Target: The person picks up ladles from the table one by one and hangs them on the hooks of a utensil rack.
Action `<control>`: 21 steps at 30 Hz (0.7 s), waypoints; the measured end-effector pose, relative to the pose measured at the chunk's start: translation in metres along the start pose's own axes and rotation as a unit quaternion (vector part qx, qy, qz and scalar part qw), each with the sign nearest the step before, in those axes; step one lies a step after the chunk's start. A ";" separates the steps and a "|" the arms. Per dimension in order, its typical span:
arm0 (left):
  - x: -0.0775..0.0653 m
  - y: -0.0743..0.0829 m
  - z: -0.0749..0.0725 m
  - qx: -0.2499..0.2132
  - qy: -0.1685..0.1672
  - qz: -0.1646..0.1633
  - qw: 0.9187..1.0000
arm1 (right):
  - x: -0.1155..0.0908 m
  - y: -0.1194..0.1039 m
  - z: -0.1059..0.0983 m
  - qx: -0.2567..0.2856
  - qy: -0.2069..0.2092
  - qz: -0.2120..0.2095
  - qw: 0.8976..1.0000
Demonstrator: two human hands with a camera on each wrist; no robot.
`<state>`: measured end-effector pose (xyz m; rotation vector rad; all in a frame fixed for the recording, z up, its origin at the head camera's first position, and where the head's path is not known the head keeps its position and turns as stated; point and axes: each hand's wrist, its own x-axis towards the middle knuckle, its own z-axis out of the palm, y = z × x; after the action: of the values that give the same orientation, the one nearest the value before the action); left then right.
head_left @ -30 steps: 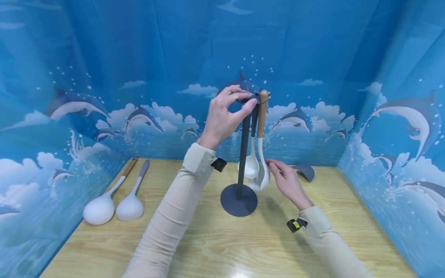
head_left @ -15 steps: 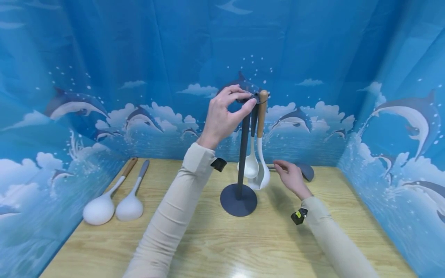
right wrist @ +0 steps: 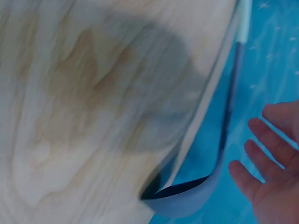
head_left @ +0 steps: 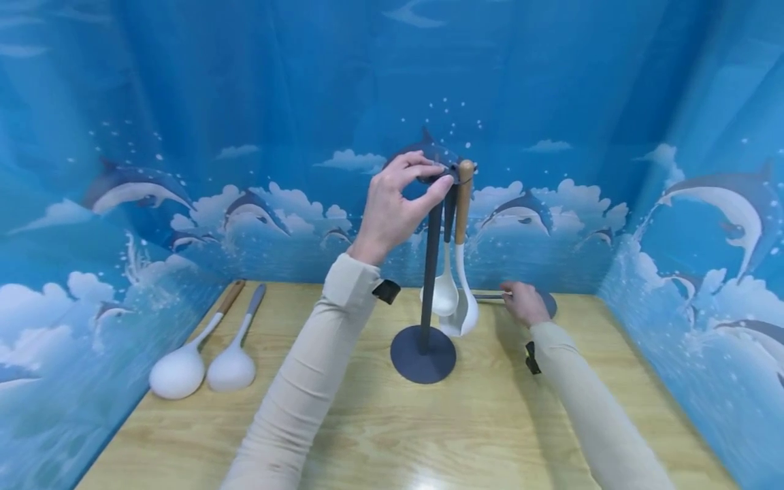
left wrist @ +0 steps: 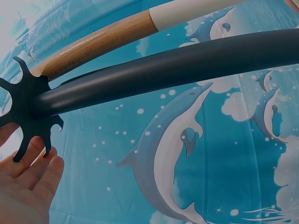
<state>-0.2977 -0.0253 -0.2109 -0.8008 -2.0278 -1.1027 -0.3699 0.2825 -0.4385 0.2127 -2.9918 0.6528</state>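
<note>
At the top of a dark utensil stand [head_left: 430, 272], my left hand [head_left: 395, 204] pinches the hooked ring [left wrist: 28, 100] between thumb and fingers. From this ring hang a white-headed spoon [head_left: 445, 296] with a dark handle and a white-headed utensil [head_left: 468, 316] with a wooden handle. To the right of the stand, a dark grey ladle [right wrist: 187, 200] lies at the back of the table. Over its handle is my right hand [head_left: 525, 303]. The right wrist view shows those fingers [right wrist: 268, 158] spread and apart from the ladle, nothing between them.
Two white-headed ladles lie side by side at the left of the wooden table [head_left: 380, 435], one with a wooden handle [head_left: 231, 297], the other with a grey handle [head_left: 254, 299]. A blue dolphin-print curtain [head_left: 343, 82] encloses the back and sides.
My right hand has moved away from the hanging utensils, rightward along the grey ladle's handle towards its bowl. My left hand stays at the stand's top.
</note>
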 end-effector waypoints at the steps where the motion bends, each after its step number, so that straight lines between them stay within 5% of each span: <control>1: 0.000 0.000 0.000 0.000 0.001 0.000 1.000 | 0.001 0.001 0.001 -0.012 -0.009 -0.002 1.000; 8: 0.002 -0.001 0.000 0.001 -0.005 0.001 1.000 | 0.004 0.011 0.012 -0.103 -0.016 -0.003 0.995; 21: 0.002 0.000 -0.002 -0.003 -0.002 0.001 1.000 | 0.006 0.018 0.019 -0.150 -0.058 0.026 0.987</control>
<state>-0.2983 -0.0268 -0.2090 -0.8076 -2.0269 -1.1071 -0.3797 0.2902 -0.4620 0.1577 -3.1647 0.1932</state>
